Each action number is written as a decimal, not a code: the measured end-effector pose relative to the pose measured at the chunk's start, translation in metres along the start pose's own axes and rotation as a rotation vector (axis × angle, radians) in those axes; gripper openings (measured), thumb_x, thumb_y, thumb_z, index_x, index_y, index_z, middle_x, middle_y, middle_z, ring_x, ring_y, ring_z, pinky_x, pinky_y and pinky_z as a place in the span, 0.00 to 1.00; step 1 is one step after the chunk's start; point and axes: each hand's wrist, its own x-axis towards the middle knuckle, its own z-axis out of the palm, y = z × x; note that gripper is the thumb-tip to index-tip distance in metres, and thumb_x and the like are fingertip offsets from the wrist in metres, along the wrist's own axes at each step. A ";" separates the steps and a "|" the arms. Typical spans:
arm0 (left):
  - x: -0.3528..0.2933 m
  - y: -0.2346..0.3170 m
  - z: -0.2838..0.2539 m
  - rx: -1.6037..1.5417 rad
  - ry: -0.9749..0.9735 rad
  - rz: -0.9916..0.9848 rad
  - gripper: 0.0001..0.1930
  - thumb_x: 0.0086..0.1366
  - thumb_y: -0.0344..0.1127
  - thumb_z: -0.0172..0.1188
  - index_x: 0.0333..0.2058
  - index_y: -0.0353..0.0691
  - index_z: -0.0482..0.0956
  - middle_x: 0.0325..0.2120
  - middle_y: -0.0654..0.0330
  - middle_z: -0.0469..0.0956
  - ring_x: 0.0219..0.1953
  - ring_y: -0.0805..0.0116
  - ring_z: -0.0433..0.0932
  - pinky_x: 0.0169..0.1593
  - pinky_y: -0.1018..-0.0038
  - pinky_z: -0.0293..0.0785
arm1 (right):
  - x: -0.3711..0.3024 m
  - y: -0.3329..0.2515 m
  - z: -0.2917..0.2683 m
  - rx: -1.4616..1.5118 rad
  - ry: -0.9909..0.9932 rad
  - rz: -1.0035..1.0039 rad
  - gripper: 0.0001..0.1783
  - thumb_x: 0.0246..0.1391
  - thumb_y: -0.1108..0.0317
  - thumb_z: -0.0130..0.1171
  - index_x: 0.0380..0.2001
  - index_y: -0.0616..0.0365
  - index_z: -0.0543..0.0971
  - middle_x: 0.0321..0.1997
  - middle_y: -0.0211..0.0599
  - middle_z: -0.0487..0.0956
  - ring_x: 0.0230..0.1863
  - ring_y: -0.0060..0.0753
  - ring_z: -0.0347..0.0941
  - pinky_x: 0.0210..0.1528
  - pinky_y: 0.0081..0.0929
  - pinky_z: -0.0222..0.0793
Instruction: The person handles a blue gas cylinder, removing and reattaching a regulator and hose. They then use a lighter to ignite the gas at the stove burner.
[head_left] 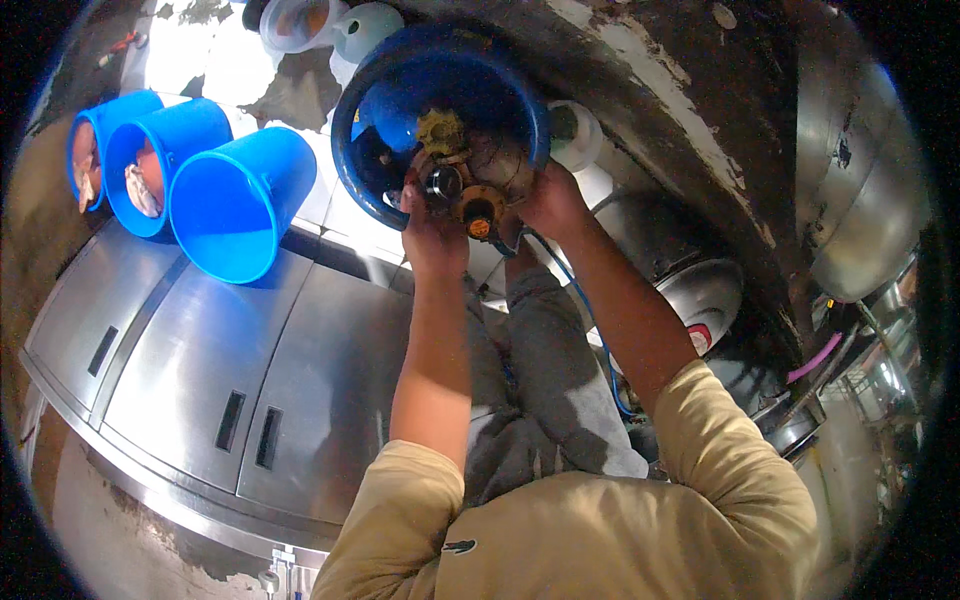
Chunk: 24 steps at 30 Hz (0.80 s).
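Observation:
In front of me stands a blue gas cylinder [375, 85] with a round collar. Inside the collar sits a brass-coloured valve handwheel [440, 132]. Nearer to me is a gas regulator [480, 207] with a round dial and an orange-labelled knob. My left hand [435, 235] is closed about the regulator's left side, beside the dial. From the right, my right hand [548, 203] reaches over the collar's near edge and grips the regulator's side; its fingertips are partly hidden. A thin blue hose [570, 275] runs down past my right forearm.
Three blue buckets [240, 205] lie tipped on their sides at left, two with pinkish contents. Below them is a steel cabinet [195, 350] with doors. White tubs [368, 30] stand behind the cylinder, and a steel round vessel [705, 300] is at right.

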 end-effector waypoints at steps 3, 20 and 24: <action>0.002 -0.003 -0.006 0.236 -0.009 0.123 0.21 0.72 0.42 0.42 0.58 0.38 0.66 0.53 0.57 0.73 0.56 0.53 0.71 0.59 0.53 0.67 | 0.017 0.005 -0.008 -0.151 0.019 0.131 0.24 0.57 0.56 0.57 0.52 0.59 0.73 0.51 0.41 0.77 0.50 0.40 0.76 0.52 0.37 0.71; -0.021 -0.010 0.034 0.537 0.064 0.344 0.31 0.60 0.39 0.65 0.58 0.33 0.66 0.48 0.56 0.75 0.48 0.65 0.74 0.54 0.70 0.70 | 0.044 0.038 0.034 -1.335 0.415 -0.483 0.22 0.53 0.59 0.62 0.48 0.60 0.76 0.46 0.38 0.80 0.47 0.37 0.76 0.49 0.35 0.72; -0.016 -0.010 0.027 0.609 0.041 0.361 0.34 0.58 0.42 0.67 0.59 0.32 0.64 0.51 0.53 0.70 0.54 0.63 0.69 0.59 0.69 0.64 | 0.049 0.010 -0.011 -0.229 -0.053 0.325 0.32 0.59 0.46 0.54 0.58 0.59 0.70 0.53 0.38 0.77 0.52 0.37 0.75 0.56 0.35 0.71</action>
